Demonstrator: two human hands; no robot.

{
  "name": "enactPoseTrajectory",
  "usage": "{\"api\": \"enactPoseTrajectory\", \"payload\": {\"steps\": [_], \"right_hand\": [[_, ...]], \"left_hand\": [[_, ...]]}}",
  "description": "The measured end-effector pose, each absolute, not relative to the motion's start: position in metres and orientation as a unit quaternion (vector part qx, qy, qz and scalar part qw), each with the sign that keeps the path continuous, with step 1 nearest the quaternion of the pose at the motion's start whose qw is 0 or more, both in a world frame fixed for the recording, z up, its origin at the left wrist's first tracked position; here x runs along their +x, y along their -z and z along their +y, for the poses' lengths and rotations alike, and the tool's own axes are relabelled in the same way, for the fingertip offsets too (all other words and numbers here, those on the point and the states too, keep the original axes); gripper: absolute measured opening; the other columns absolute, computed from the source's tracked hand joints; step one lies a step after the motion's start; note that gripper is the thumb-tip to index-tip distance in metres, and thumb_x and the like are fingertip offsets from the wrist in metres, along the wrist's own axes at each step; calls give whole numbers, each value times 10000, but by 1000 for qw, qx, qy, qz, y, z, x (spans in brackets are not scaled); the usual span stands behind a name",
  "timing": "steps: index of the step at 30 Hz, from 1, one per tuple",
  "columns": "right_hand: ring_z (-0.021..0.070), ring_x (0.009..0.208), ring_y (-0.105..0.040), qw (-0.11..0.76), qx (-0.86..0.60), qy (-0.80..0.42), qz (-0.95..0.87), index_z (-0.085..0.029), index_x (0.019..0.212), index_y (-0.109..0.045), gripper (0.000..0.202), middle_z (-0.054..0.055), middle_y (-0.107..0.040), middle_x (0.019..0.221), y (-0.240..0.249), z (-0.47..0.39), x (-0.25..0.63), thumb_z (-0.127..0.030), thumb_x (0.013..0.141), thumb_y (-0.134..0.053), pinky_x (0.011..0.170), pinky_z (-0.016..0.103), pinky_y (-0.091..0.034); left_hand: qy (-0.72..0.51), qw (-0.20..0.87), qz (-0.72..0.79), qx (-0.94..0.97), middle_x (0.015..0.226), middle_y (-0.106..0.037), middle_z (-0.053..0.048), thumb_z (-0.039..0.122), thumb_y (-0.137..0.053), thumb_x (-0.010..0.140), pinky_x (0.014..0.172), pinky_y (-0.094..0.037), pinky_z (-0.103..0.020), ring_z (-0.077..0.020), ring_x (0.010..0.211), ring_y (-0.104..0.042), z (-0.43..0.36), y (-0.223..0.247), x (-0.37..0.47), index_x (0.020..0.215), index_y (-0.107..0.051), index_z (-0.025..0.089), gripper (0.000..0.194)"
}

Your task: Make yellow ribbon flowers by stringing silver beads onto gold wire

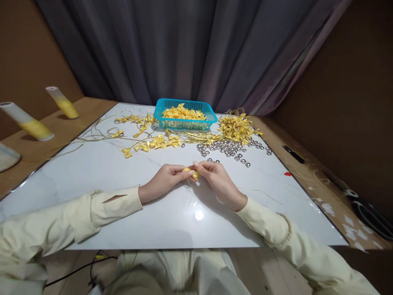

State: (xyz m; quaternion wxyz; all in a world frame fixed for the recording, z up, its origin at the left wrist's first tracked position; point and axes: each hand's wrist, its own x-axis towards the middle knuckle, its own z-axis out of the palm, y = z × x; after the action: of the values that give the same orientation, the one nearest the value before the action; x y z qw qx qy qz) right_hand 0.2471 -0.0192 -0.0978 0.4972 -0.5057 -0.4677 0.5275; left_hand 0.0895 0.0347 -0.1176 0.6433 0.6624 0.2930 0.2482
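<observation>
A small yellow ribbon bow (195, 175) is pinched between my two hands above the white table top (159, 221). My left hand (167, 180) grips it from the left with thumb and fingers closed. From the right, my right hand (216, 180) closes on the same bow, its thumb and forefinger near the top. A thin gold cord (260, 191) trails to the right beneath my right hand. Part of the bow is hidden behind my fingers. Just beyond my hands lie several silver heart-shaped beads (227, 147) and a row of loose yellow bows (158, 142).
Behind stands a turquoise basket (184, 124) of yellow bows, with a heap of corded bows (236, 127) to its right. Yellow thread spools (66, 105) stand at left. Black scissors (368, 215), a black pen (294, 154) and paper scraps lie along the right edge.
</observation>
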Motion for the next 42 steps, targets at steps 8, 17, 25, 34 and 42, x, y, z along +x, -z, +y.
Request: {"api": "enactPoseTrajectory", "payload": {"steps": [8, 17, 25, 34, 42], "right_hand": [[120, 523, -529, 541, -458, -565, -421, -174, 629, -471, 370, -20, -556, 514, 105, -20, 242, -444, 701, -713, 600, 294, -412], [215, 819, -637, 567, -478, -537, -402, -188, 571, -479, 323, 52, -656, 648, 106, -20, 244, -352, 672, -739, 773, 369, -438], [219, 970, -622, 561, -475, -524, -429, -183, 570, -463, 304, 74, -692, 756, 104, -19, 245, -302, 710, -705, 850, 357, -435], [118, 708, -502, 422, -532, -326, -657, -161, 647, -549, 351, 23, -557, 751, 102, -13, 255, -453, 842, -553, 619, 242, -384], [112, 788, -497, 424, -452, -417, -665, -154, 514, -518, 435, 19, -475, 746, 99, -15, 253, -338, 908, -493, 769, 257, -384]], "left_hand": [[-232, 649, 267, 674, 874, -731, -105, 365, -609, 817, 807, -499, -305, -192, 829, -659, 35, 117, 90, 829, -730, 103, 289], [-226, 608, 258, 716, 864, -728, -96, 339, -578, 841, 803, -500, -305, -195, 842, -648, 35, 114, 89, 809, -732, 109, 278], [-208, 592, 256, 736, 857, -727, -93, 335, -571, 846, 770, -488, -292, -190, 818, -646, 35, 113, 88, 800, -728, 110, 278], [-248, 609, 246, 712, 877, -721, -83, 315, -544, 860, 795, -478, -277, -176, 842, -646, 32, 115, 86, 848, -704, 93, 274], [-234, 630, 228, 704, 879, -728, -73, 299, -566, 850, 792, -477, -258, -162, 833, -648, 35, 117, 86, 836, -717, 105, 246]]}}
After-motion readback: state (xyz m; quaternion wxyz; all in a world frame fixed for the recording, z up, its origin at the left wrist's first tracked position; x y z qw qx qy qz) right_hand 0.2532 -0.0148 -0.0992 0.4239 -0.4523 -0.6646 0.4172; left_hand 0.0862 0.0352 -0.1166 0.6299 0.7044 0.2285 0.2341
